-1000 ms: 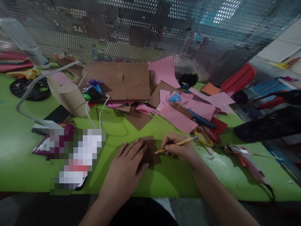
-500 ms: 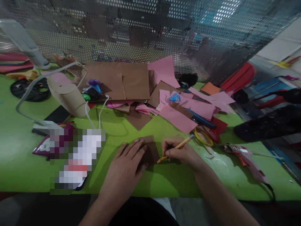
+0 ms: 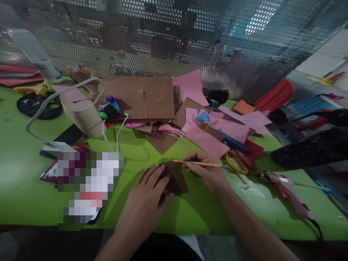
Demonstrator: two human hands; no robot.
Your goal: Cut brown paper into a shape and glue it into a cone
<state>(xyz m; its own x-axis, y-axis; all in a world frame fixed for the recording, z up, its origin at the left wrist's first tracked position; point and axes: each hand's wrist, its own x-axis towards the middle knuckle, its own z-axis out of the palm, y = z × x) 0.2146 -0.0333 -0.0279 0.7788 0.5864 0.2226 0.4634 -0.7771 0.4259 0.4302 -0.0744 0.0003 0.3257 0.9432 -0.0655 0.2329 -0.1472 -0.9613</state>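
Note:
A small piece of brown paper [image 3: 178, 178] lies on the green table near its front edge. My left hand [image 3: 152, 186] rests over its left part with the fingers stretched out, hiding that side. In my right hand [image 3: 202, 168] is a yellow pencil [image 3: 209, 164], pinched between the fingers and held almost level. Its tip is at the paper's top edge, pointing left; I cannot tell whether it touches. Any marks on the paper are too faint to make out.
Left stand a blurred phone-like object [image 3: 95, 188], a purple iron [image 3: 65, 163] and a white cable [image 3: 40, 98]. Behind are a brown paper bag [image 3: 157, 98] and pink paper scraps [image 3: 206, 139]. Right are yellow-handled scissors [image 3: 236, 163] and a pink glue gun [image 3: 292, 197].
My right hand has moved the pencil from the paper's right side up to its top edge, swinging it from slanted to nearly level. My left hand stays on the paper. The view has shifted slightly.

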